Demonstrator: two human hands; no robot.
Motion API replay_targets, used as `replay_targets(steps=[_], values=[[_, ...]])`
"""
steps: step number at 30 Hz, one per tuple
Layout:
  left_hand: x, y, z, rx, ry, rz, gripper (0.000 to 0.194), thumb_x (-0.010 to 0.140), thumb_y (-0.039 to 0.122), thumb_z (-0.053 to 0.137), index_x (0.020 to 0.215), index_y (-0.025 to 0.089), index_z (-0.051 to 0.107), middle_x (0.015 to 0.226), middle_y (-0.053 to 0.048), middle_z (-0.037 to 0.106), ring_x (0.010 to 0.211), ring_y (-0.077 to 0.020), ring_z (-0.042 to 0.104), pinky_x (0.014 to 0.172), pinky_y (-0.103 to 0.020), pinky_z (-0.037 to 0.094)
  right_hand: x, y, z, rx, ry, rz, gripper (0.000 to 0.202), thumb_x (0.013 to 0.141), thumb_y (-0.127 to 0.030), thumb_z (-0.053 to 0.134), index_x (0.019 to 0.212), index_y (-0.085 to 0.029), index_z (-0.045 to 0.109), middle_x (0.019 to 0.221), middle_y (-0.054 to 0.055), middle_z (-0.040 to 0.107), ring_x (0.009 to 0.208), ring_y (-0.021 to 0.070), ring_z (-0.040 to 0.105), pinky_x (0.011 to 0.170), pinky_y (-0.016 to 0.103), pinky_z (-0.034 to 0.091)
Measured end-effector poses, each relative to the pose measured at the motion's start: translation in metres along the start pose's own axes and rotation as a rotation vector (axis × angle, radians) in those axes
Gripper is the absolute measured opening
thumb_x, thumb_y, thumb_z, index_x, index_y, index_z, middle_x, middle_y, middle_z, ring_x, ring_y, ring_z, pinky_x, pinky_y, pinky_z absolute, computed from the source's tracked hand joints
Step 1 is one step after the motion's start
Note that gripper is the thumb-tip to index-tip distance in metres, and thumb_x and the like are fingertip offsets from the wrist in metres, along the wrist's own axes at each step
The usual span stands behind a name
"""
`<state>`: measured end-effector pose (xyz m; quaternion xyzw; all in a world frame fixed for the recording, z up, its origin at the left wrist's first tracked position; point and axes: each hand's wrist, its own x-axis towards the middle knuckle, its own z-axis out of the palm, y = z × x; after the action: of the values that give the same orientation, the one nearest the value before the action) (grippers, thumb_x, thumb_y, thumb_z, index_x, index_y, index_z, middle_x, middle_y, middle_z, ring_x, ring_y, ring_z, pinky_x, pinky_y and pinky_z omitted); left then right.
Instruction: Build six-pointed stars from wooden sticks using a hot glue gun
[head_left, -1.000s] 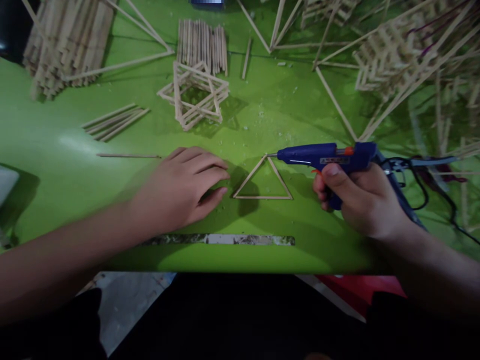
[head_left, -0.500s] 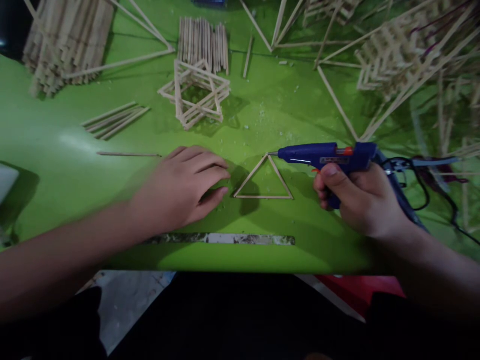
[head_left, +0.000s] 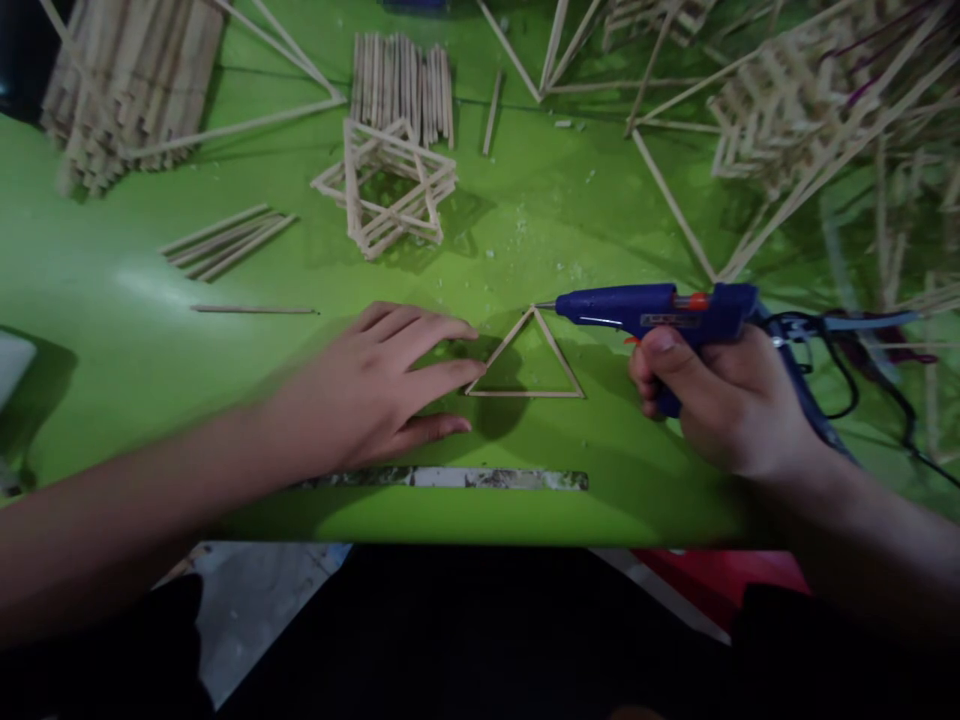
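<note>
A small triangle of thin wooden sticks (head_left: 525, 394) lies flat on the green table (head_left: 420, 520). My right hand (head_left: 720, 390) is wrapped round the handle of a blue hot glue gun (head_left: 622, 305), its metal tip at the triangle's top corner. My left hand (head_left: 390, 385) is open, fingers apart, with its fingertips at the triangle's left corner; whether they touch it I cannot tell. Left of this hand lies a single stick (head_left: 255, 310). In front of it is a flat, stained strip (head_left: 525, 480), partly covered by the hand.
Beyond my hands stands a star-shaped stack of glued sticks (head_left: 390, 190). Behind it are a row of short sticks (head_left: 401, 85) and a large stick bundle (head_left: 135, 90). Several loose sticks (head_left: 229, 240) lie left. Stick frames (head_left: 780, 130) and a black cable (head_left: 900, 410) occupy the right.
My left hand has moved slightly right, to the triangle's left corner, and its fingers have spread. The right hand and glue gun have hardly moved.
</note>
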<state>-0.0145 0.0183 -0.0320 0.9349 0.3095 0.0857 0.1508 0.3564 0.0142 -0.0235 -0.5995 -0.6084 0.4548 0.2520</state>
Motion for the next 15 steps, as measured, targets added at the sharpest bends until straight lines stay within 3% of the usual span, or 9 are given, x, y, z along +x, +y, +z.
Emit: replay_targets(steps=[5,15], values=[[-0.0001,-0.0001,-0.0004,0.039,0.008,0.026,0.049,0.121,0.051,0.062,0.150,0.013,0.075,0.160,-0.021,0.069,0.144,-0.0446,0.070,0.123,-0.070,0.060,-0.0014,0.0024,-0.0022,-0.044,-0.005,0.002,0.064,0.109,-0.080,0.068,0.076,-0.025,0.067,0.069,0.002,0.065,0.060,0.0157,0.062,0.054,0.035,0.048],[-0.0001,0.0007,-0.0022,-0.039,0.005,-0.014,0.042,0.117,0.049,0.070,0.150,0.023,0.078,0.160,-0.017,0.072,0.146,-0.0413,0.071,0.127,-0.067,0.058,-0.0024,0.0047,-0.0036,-0.029,0.022,0.023,0.062,0.105,-0.078,0.075,0.075,-0.025,0.069,0.068,0.003,0.066,0.059,0.0173,0.062,0.053,0.035,0.046]])
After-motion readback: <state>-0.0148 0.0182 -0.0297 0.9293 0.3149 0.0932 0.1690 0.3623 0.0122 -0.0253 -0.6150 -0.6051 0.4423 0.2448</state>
